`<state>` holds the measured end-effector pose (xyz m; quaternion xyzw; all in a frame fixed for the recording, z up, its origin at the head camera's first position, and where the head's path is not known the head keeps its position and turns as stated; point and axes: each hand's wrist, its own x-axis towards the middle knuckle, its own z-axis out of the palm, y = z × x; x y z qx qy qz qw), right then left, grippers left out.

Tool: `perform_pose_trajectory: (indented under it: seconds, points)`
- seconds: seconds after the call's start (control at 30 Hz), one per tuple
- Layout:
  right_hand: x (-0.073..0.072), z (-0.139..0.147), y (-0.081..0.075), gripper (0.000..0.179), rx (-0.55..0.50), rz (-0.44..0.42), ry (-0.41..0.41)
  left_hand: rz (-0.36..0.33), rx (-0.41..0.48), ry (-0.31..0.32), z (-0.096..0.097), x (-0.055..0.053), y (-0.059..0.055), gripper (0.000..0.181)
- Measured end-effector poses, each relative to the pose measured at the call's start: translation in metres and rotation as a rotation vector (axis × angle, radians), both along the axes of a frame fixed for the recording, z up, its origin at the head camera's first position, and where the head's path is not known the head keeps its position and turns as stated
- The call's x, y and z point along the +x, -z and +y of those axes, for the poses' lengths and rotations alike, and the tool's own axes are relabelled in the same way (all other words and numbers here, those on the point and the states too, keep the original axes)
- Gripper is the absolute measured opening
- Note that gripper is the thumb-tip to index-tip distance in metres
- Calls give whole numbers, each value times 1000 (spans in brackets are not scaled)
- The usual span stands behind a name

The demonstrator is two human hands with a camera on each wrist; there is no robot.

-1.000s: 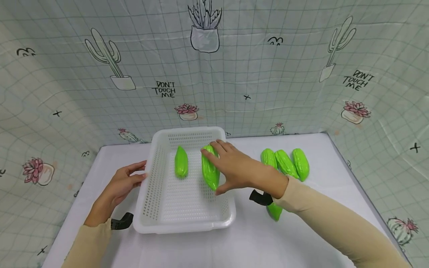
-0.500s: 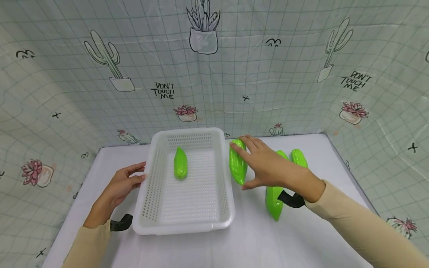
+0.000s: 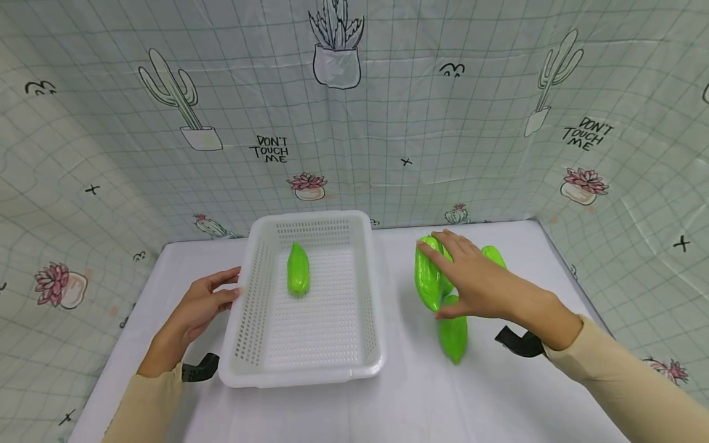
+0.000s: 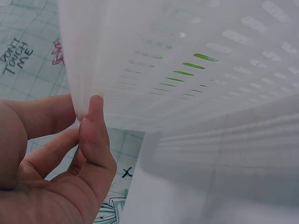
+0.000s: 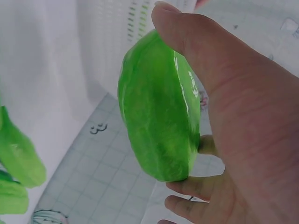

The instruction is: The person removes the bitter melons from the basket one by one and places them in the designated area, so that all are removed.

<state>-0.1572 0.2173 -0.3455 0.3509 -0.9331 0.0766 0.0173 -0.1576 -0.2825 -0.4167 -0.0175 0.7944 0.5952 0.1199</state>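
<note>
My right hand (image 3: 476, 277) grips a glossy, ridged bright green bitter melon (image 3: 428, 274) between thumb and fingertips, over the right side of the table. The right wrist view shows the thumb at one end of this bitter melon (image 5: 159, 116) and fingers at the other. With thumb and fingers, my left hand (image 3: 199, 301) pinches the left rim of a white perforated plastic basket (image 3: 301, 376). Close up in the left wrist view, the edge of the basket wall (image 4: 121, 42) lies between them. Inside the basket rests another bitter melon (image 3: 298, 271), left of its middle.
On the table right of the basket, more bitter melons lie under and around my right hand, one nearer the front (image 3: 454, 341) and one farther back (image 3: 493, 255), partly hidden. A printed grid cloth (image 3: 354, 135) walls the white table (image 3: 410, 394) at the back and sides.
My right hand has carried the gripped bitter melon rightward from above the basket to over the other bitter melons. The left hand and the basket stay nearly where they were.
</note>
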Motion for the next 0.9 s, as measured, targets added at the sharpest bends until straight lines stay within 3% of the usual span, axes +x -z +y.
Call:
perform_pose_trajectory:
  seconds: [0.47, 0.9]
  points:
    - [8, 40, 28, 120, -9, 30, 21, 2, 4, 8, -1, 0, 0, 65]
    - [19, 71, 52, 120, -21, 4, 49, 6, 19, 8, -1, 0, 0, 64]
